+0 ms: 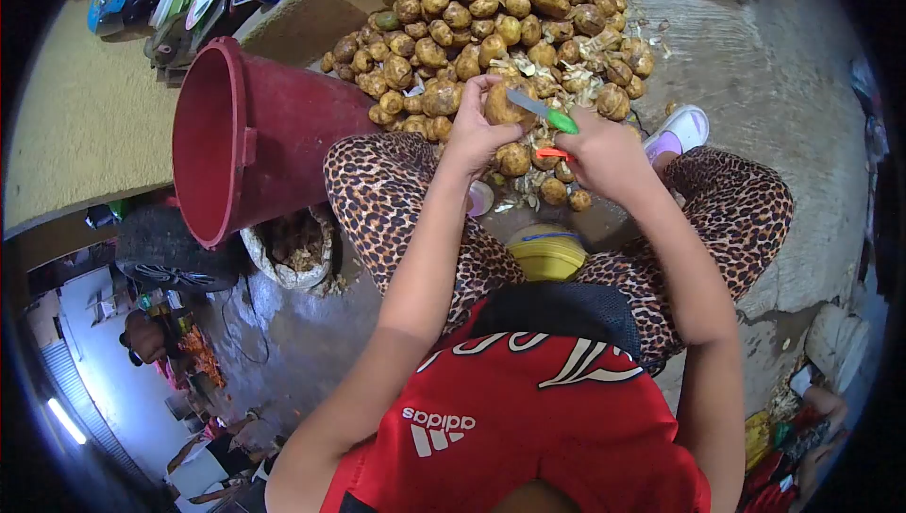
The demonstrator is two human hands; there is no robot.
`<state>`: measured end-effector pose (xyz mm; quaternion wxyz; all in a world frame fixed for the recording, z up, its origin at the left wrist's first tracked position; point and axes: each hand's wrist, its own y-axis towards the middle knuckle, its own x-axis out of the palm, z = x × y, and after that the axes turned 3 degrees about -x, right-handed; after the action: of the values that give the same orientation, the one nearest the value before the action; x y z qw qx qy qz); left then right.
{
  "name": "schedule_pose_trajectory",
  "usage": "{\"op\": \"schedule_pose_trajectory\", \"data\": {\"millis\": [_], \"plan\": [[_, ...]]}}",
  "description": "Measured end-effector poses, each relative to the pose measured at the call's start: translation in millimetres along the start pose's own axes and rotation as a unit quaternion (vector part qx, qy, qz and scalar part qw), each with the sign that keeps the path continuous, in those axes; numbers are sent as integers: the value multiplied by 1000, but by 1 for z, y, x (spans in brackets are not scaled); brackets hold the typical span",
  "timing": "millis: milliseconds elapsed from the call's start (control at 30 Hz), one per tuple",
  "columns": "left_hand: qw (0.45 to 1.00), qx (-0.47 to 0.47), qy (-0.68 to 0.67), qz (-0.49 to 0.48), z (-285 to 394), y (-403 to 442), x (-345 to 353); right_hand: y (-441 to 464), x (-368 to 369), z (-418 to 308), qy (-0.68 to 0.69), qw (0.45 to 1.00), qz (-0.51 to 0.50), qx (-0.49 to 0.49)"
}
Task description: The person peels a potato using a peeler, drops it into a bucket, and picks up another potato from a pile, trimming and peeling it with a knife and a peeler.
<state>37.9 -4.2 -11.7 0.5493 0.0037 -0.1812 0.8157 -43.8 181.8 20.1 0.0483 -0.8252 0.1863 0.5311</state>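
My left hand (472, 131) is closed around a brown-yellow, potato-like tuber (502, 109). In my right hand (604, 154) is a small knife (561, 120) with a green handle, its blade lying against or just in front of the tuber. A small orange piece (550, 152) shows below the right fingers; its kind and whether the hand holds it I cannot tell. Past my hands spreads a large heap of similar tubers (472, 17), with pale peelings (609, 44) scattered over its right side.
A big red bucket (302, 107) lies tilted left of my legs, its mouth facing left. Below it stands a white sack (283, 272) with dark contents. Something yellow and round (547, 256) is between my thighs. Other people (146, 336) are at the lower left and lower right.
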Motion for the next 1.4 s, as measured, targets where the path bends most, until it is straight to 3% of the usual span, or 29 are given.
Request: {"op": "schedule_pose_trajectory", "data": {"millis": [133, 233, 533, 833, 933, 1000, 1033, 1067, 1167, 1200, 1333, 1400], "plan": [[999, -33, 32, 3, 9, -5, 0, 0, 0, -4, -21, 1000, -21, -6], [983, 44, 177, 7, 3, -2, -10, -2, 6, -4, -19, 999, -20, -16], [981, 5, 194, -20, 15, -8, -9, 1, 29, 8, -24, 1000, -7, -18], [939, 2, 336, 69, 22, -14, 0, 4, 51, 16, 5, 1000, 15, -5], [912, 44, 398, 85, 13, -9, -7, 6, 55, 16, 10, 1000, 0, 11], [983, -32, 175, -45, 15, -17, -12, 6, 66, 33, 7, 998, -29, 57], [990, -69, 59, -109, 20, -22, -11, 2, 77, 58, 2, 994, -53, 100], [987, -24, 81, -140, 23, -26, -8, -2, 85, 82, -19, 982, -128, 141], [971, 60, 226, -44, 16, -16, -21, 8, 42, 57, 98, 953, -206, 199], [971, 49, 233, -35, 22, -16, -19, 3, 46, 50, 78, 979, -119, 145], [983, 55, 176, -23, 20, -14, -15, 4, 41, 32, 92, 977, -134, 137], [984, 49, 170, -6, 20, -14, -12, 4, 30, 20, 91, 989, -54, 107]]}}
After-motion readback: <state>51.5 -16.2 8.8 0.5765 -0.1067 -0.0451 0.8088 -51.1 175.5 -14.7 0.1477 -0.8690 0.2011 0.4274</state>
